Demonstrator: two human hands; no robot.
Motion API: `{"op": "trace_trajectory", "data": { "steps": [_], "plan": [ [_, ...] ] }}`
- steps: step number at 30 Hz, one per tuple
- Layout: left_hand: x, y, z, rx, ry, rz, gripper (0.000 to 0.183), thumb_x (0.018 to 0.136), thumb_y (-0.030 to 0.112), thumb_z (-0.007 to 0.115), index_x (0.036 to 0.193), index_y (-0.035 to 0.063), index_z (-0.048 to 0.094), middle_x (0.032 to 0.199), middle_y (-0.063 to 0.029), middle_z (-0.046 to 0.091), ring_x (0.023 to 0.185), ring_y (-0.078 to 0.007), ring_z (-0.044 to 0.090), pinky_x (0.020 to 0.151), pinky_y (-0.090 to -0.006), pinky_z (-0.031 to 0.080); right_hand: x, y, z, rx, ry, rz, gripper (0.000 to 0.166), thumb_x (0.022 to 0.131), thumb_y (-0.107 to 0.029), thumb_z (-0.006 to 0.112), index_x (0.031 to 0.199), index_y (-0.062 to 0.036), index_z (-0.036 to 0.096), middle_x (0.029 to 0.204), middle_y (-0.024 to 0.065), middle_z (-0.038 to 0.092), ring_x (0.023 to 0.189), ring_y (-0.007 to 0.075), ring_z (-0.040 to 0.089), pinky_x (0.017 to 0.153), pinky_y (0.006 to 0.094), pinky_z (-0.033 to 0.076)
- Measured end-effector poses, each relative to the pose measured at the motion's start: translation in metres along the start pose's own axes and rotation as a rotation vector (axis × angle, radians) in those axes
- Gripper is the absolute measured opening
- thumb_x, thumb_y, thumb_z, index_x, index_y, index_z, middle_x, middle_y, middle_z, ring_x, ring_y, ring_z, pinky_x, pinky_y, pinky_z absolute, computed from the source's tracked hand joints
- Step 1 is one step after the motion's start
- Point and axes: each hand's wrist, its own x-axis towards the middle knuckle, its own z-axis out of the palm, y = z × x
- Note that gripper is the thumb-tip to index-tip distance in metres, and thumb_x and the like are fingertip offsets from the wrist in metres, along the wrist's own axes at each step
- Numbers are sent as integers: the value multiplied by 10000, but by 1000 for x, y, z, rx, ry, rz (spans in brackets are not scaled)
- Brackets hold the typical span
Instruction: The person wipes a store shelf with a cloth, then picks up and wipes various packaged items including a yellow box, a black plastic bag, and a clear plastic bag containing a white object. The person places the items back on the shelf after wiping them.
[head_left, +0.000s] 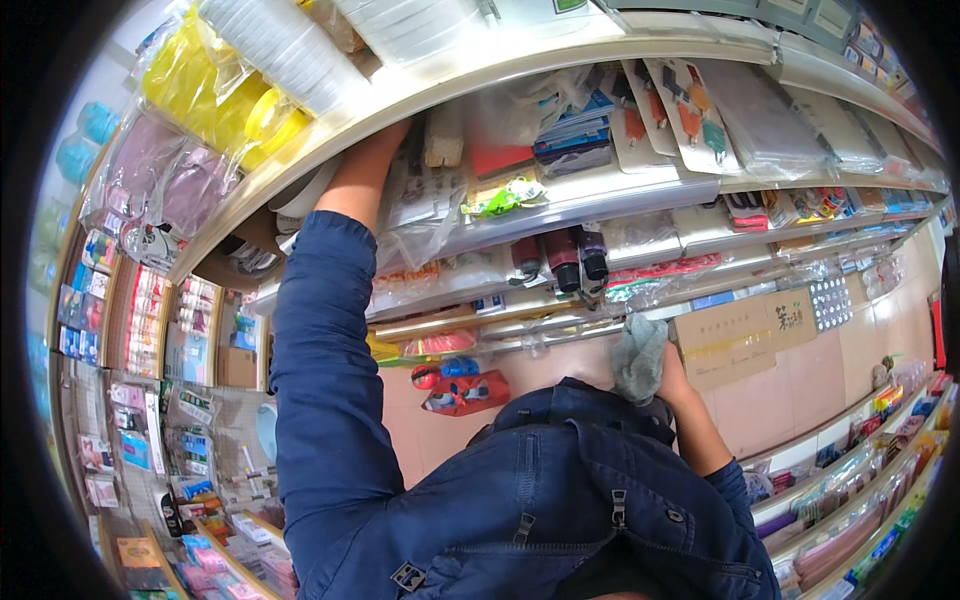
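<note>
My left hand (390, 139) reaches in under the upper shelf board, its fingers hidden by the board's edge. Beside it on the shelf lie clear plastic packets (420, 196) and a pale block-like stack (444, 139). A green packet (506, 196) sits at the shelf's front edge. Low in front of my body, my right hand (673, 371) holds a grey-green cloth (638, 358). Folded umbrellas (562, 259) hang over the front of a lower shelf, between my two arms.
White stacked containers (289, 64) and yellow wrapped goods (217, 90) fill the top shelf. A cardboard box (724, 337) lies low at the right. A red bag (469, 394) is on the tiled floor. More stocked shelves (847, 480) stand at lower right.
</note>
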Motion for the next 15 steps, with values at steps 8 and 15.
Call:
{"op": "trace_trajectory", "data": {
  "steps": [8,15],
  "plan": [
    [20,61,-9,-5,-226,127,532,818,381,613,1240,70,524,1228,-166,543,1171,-328,472,1007,-385,353,10,21,12,47,26,63,192,865,-89,523,1017,-17,615,921,53,641,836,143,587,750,302,490],
    [14,55,-35,-204,-281,75,557,829,416,601,1254,67,515,1237,-174,538,1179,-335,467,1016,-382,345,25,7,21,189,-71,125,343,858,-101,557,1178,-18,463,1042,106,609,936,188,580,826,319,464]
  ]
}}
